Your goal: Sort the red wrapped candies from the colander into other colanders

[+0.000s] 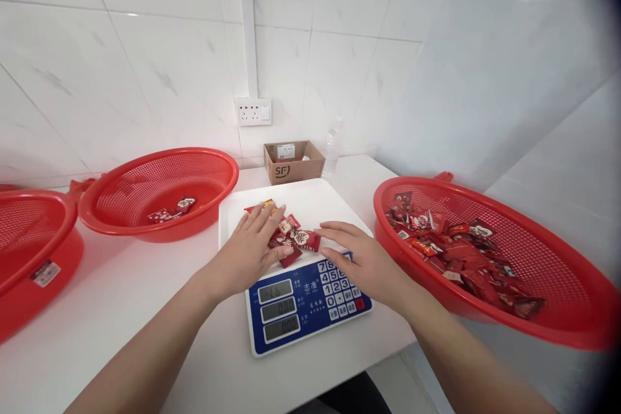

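In front of me stands a digital scale (310, 301) with a white weighing pan (310, 197), a blue keypad and three displays. Several small red candy packets (306, 240) lie in a loose pile on the pan. Over the pile's left side rests my left hand (252, 249), fingers stretched out and partly covering the packets. My right hand (356, 255) is at the pile's right edge, fingers apart, its fingertips close to a dark red packet. Whether those fingertips touch it, I cannot tell. Neither hand grips anything visible.
To the right, a red plastic basket (572, 272) holds many red packets. Another red basket (160, 229) at left has a few packets inside, beside a third red basket (43, 297). A cardboard box (298, 171) and a clear bottle (333, 145) stand by the wall.
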`<state>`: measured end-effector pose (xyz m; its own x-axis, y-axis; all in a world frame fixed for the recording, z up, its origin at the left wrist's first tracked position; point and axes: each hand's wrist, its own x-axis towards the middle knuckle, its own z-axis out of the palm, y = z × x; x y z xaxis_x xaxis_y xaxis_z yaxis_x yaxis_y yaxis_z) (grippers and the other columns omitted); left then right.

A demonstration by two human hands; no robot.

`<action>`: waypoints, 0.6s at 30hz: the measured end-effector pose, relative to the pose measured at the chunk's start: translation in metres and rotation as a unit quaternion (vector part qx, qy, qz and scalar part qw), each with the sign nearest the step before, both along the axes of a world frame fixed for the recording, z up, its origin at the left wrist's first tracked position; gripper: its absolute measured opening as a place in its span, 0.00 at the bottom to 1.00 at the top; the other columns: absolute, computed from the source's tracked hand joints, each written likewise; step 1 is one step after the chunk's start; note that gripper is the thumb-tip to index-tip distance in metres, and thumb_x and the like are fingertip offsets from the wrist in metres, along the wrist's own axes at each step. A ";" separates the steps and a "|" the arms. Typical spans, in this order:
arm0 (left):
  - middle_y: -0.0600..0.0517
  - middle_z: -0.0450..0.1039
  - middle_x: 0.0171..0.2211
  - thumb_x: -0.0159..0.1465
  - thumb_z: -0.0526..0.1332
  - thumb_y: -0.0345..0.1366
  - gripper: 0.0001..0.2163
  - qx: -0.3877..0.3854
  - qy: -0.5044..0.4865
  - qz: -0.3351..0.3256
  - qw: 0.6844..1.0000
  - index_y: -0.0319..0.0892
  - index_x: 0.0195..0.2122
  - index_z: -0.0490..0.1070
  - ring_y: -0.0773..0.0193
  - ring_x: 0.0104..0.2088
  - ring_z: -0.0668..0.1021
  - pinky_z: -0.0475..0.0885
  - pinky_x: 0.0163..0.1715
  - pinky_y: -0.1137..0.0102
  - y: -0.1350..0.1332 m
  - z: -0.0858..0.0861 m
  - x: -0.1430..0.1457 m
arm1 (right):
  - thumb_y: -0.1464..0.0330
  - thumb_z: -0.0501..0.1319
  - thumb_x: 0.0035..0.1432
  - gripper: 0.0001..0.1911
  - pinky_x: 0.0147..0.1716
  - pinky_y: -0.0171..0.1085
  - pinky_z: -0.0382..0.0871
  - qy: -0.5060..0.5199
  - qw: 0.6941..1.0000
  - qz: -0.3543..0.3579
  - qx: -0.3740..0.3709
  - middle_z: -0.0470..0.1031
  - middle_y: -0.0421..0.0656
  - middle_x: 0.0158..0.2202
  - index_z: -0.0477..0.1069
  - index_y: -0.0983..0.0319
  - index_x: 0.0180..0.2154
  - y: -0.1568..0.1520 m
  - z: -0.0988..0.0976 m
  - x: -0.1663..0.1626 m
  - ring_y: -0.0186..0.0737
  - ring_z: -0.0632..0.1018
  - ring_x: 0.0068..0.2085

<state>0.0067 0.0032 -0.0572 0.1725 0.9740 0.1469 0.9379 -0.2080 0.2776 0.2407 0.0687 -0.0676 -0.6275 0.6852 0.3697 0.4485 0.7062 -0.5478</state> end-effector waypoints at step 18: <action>0.45 0.65 0.60 0.68 0.48 0.47 0.21 0.136 -0.224 0.287 0.921 0.47 0.59 0.60 0.49 0.59 0.69 0.75 0.44 0.58 -0.127 -0.056 0.005 | 0.51 0.58 0.54 0.23 0.33 0.41 0.73 0.293 0.893 -0.256 -0.226 0.72 0.41 0.28 0.69 0.61 0.43 -0.036 -0.107 0.071 0.42 0.75 0.30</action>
